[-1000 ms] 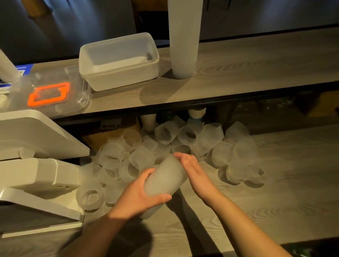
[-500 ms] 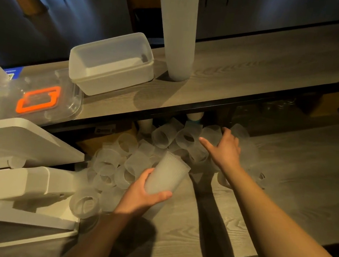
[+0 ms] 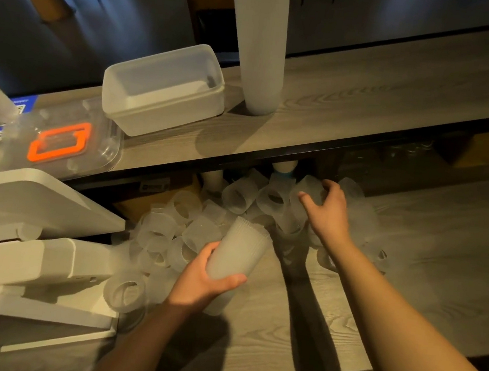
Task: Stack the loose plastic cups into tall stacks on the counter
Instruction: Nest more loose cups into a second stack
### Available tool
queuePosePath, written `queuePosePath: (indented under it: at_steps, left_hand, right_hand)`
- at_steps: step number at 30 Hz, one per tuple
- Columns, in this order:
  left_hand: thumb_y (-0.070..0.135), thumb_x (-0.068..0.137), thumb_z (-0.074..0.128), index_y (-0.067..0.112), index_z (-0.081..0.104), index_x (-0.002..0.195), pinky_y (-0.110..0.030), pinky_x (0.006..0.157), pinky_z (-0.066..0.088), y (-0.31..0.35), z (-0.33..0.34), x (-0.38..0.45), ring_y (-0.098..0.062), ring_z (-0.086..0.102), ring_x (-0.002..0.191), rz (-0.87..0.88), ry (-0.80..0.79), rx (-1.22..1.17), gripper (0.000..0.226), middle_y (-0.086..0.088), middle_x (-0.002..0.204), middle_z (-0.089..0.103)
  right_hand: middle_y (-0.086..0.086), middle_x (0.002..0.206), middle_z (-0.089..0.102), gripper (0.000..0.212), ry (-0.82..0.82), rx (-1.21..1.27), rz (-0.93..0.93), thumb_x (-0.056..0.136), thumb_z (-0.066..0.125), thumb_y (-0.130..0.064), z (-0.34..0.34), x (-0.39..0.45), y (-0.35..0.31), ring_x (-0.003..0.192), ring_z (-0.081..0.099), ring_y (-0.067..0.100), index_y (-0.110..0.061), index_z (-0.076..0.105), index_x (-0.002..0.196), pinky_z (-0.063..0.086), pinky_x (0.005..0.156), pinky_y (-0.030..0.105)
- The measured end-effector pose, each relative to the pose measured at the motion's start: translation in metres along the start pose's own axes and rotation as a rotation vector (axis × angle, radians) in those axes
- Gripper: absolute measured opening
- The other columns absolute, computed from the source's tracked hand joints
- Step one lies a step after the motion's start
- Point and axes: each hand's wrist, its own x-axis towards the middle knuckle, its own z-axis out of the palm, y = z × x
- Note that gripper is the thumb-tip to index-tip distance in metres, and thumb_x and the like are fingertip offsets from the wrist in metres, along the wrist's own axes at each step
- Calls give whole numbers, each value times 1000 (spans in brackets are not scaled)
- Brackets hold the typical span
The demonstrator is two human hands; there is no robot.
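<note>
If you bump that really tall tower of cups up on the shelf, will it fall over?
Probably, yes. The tall cup stack is narrow and very high for its small base, so a sideways bump would likely tip it. The cups look like thin frosted plastic, so it is probably light and would slide on the shelf easily.

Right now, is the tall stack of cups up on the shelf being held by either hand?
No. The tall stack stands alone on the upper shelf; the left hand grips a short stack and the right hand reaches among loose cups.
</note>
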Motion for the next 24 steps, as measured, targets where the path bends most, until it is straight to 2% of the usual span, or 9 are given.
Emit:
queuePosePath:
  at_steps: [3,5,7,8,10,14,16,20,24]
  left_hand:
    - [69,47,77,35,45,128,-27,79,55,1,1,-4,-8,59,103,21,-8,16,94,13,118,56]
    - [69,48,77,37,45,126,-28,82,55,2,2,-6,-6,58,104,46,-13,30,90,15,118,55]
    - [69,49,77,40,45,124,-28,85,55,2,3,-9,-4,57,105,70,-16,49,87,16,120,55]
    - [70,49,76,39,45,125,-27,85,54,2,3,-11,-3,57,106,79,-21,65,88,16,121,55]
    - [71,50,76,37,43,130,-21,83,52,2,2,-15,-2,56,107,89,-39,99,93,18,122,53]
    - [72,52,75,41,40,128,-18,80,51,0,2,-24,-1,55,108,109,-47,127,90,21,121,51]
    - [71,52,76,47,41,121,-19,81,51,-2,2,-27,2,55,106,113,-39,142,81,24,119,51]
    - [58,61,86,49,42,120,-25,84,53,-6,0,-31,2,56,104,114,-25,171,75,22,118,53]
    - [49,68,86,42,39,128,-16,76,47,-5,3,-35,3,54,102,112,8,180,76,24,116,51]
  right_hand:
    - [-1,125,53,57,-127,307,10,93,66,-34,-10,-25,-13,112,54,11,-21,44,144,46,88,22]
    - [-9,115,54,46,-302,398,-4,95,63,-28,-14,-44,-20,106,55,6,-22,50,140,48,86,21]
    - [-9,117,58,37,-434,438,-15,95,63,-27,-14,-60,-23,111,56,10,-25,56,132,49,91,25]
    - [-8,119,59,35,-469,446,-25,95,63,-26,-14,-68,-25,112,57,9,-24,57,129,48,89,21]
    - [-7,119,59,36,-497,431,-55,94,64,-23,-12,-78,-28,112,55,4,-23,57,130,43,85,14]
    - [-7,116,59,41,-494,415,-66,94,63,-24,-12,-87,-29,114,55,6,-25,55,134,43,98,24]
    - [-4,116,60,40,-501,388,-82,94,63,-25,-10,-91,-29,113,56,7,-27,56,133,44,98,25]
    - [-7,116,59,41,-522,369,-97,94,64,-27,-11,-99,-35,109,53,2,-26,56,134,41,88,17]
    - [-3,119,58,39,-563,364,-96,96,62,-35,-3,-115,-36,109,51,-1,-24,56,133,41,91,17]
